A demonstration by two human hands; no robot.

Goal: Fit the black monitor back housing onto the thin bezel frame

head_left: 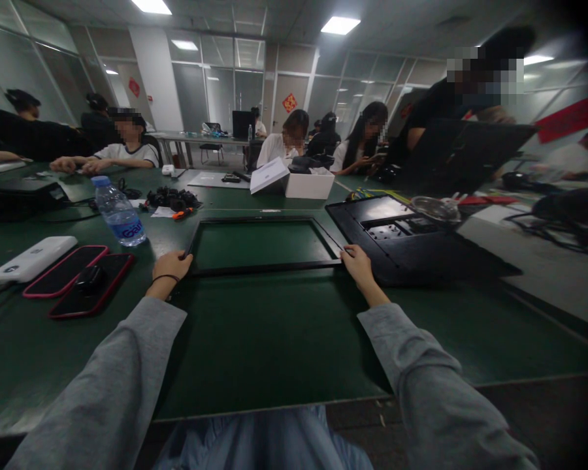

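Observation:
A thin black rectangular frame (267, 266), hollow in the middle, is held over the green table (274, 339). My left hand (172, 271) is closed around its near left corner. At the near right corner, my right hand (357, 264) grips it between thumb and fingers. Through its opening the green tabletop shows. Just right of my right hand lies a large black panel (421, 258) with a rectangular recess holding parts. Whether the frame's far edge rests on the table I cannot tell.
Left of the frame stand a water bottle (120, 212), a white power bank (32, 259) and two red-edged phones (95, 287). Behind are black cables (169, 199) and an open white box (310, 185). A metal bowl (436, 209) sits by the panel. Several people sit around; one stands at right.

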